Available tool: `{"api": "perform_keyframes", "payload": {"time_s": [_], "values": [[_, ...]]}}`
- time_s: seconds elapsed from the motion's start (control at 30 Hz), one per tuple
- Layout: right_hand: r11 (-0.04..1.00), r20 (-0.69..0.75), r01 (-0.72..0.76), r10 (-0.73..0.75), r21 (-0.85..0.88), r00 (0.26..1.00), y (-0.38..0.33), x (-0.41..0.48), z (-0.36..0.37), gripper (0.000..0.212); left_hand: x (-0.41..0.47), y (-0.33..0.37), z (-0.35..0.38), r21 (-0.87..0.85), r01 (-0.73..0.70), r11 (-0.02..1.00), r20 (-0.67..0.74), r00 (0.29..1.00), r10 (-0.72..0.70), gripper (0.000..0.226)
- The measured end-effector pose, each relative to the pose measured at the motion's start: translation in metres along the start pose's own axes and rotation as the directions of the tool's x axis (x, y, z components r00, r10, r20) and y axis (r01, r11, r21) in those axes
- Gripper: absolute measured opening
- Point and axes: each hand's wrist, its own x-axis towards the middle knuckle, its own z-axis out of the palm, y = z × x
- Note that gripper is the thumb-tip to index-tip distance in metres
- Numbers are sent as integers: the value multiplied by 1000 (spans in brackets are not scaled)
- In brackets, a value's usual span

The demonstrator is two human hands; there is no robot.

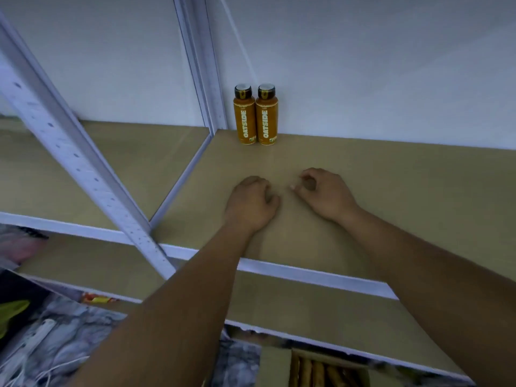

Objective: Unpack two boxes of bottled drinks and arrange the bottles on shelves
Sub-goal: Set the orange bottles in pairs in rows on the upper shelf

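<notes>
Two orange bottles, the left bottle [245, 115] and the right bottle [266, 115], stand upright side by side, touching, at the back of the brown shelf board [391, 174] against the white wall. My left hand [250, 203] and my right hand [325, 191] hover over the middle of that shelf, a hand's length in front of the bottles. Both hands have loosely curled fingers and hold nothing. An open cardboard box [315, 368] with several more orange bottles lies on the floor below, partly hidden by the shelf edges.
A white perforated upright post [83, 169] runs diagonally at the left, and a rear post [205, 65] stands just left of the bottles. A neighbouring shelf [117, 163] lies to the left. Lower shelf boards [321, 308] sit beneath. White cables [36, 344] lie on the floor.
</notes>
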Motion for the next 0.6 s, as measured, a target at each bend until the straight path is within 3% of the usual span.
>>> {"api": "perform_keyframes", "payload": {"time_s": [0.13, 0.2, 0.3, 0.4, 0.5, 0.6], "values": [[1000, -45, 5, -6, -27, 999, 21, -64, -23, 36, -48, 34, 4, 29, -12, 1000, 15, 1000, 11, 49], [1000, -73, 5, -5, 0, 997, 32, -99, -34, 31, -72, 47, 14, 38, -29, 999, -32, 999, 30, 38], [997, -166, 11, 2, 76, 986, 47, -151, -45, 23, -113, 64, 38, 46, -78, 996, -250, 964, 87, 23], [994, -300, 109, -105, -4, 948, 66, -197, -39, 29, -157, 83, 77, 74, -126, 989, -449, 882, 146, 30], [939, -333, 269, -329, -212, 884, 90, -242, -18, 47, -198, 101, 117, 10, -151, 989, -412, 900, 141, 54], [881, -262, 369, -446, -296, 856, 118, -278, 2, 37, -230, 105, 151, 30, -214, 976, -297, 931, 213, 62]]}}
